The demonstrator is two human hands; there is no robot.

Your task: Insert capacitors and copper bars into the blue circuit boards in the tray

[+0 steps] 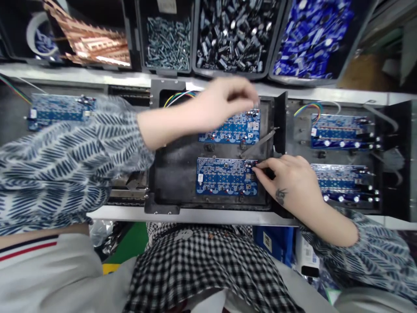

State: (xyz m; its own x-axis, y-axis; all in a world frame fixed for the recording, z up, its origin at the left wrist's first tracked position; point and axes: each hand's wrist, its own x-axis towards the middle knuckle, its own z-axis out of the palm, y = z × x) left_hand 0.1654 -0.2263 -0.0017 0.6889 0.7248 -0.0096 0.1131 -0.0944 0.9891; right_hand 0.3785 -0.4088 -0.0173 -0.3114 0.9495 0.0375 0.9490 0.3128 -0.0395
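Observation:
Two blue circuit boards lie in the black tray [176, 174] in the middle. My left hand [224, 102] is over the upper board [231, 130], its fingers bent together near that board's top right corner; it is blurred, and what it pinches is hidden. At the top right corner of the lower board [224, 176], my right hand [286, 178] has thumb and fingertip pressed together at the small black parts. Whatever sits between those fingertips is too small to make out. A grey strip [260, 142] lies slanted between the boards on the right.
Bins of screws [167, 43], dark cylindrical parts [233, 37], blue capacitors [311, 39] and copper-coloured strips [97, 43] line the back. Trays with more boards stand right [342, 130] and left [58, 108]. A black divider [280, 126] rises beside the middle tray.

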